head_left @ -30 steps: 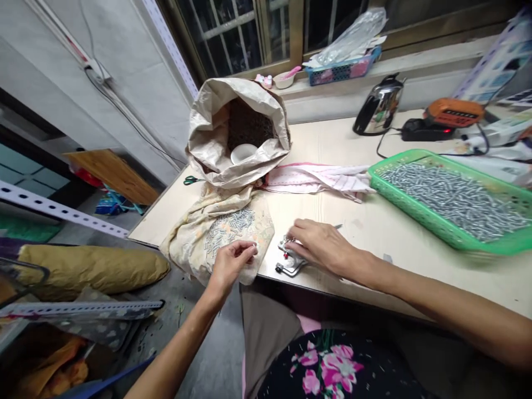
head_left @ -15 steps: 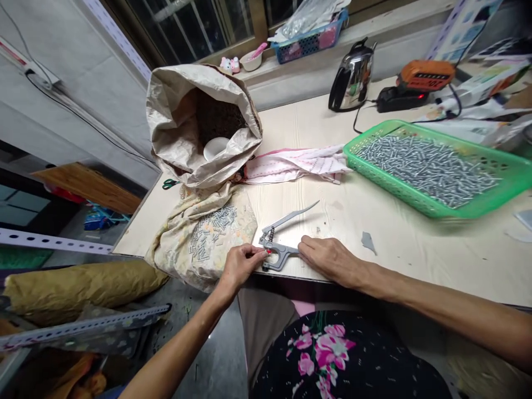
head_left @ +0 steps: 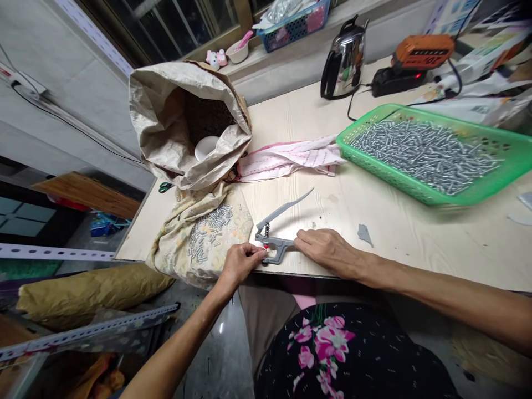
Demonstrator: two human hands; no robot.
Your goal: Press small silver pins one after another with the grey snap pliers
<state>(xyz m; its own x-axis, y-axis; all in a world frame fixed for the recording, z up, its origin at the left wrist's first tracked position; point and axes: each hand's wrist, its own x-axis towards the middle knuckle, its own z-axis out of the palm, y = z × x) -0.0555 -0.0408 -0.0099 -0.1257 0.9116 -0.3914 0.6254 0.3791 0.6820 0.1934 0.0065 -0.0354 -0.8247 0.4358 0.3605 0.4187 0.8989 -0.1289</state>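
A grey hand-press plier (head_left: 281, 250) with a coil spring lies near the table's front edge, its upper lever raised and apart from the lower handle. My right hand (head_left: 326, 249) is closed around the lower handle. At the plier's jaws, my left hand (head_left: 240, 263) pinches something too small to make out, beside a small red spot. Just left of the plier, a floral cloth (head_left: 239, 206) carries several small metal pins (head_left: 203, 246).
Behind the cloth stands an open sack (head_left: 153, 111) with a white bowl (head_left: 205, 147) inside. A pink-and-white towel (head_left: 286, 159) lies behind the plier. At the right is a green basket (head_left: 399, 176) of metal pins. A kettle (head_left: 347, 61) and a battery charger (head_left: 394, 83) stand farther back.
The camera view has shifted slightly, so the table things sit a little higher and farther left. Both hands stay at the plier, with the same hold.
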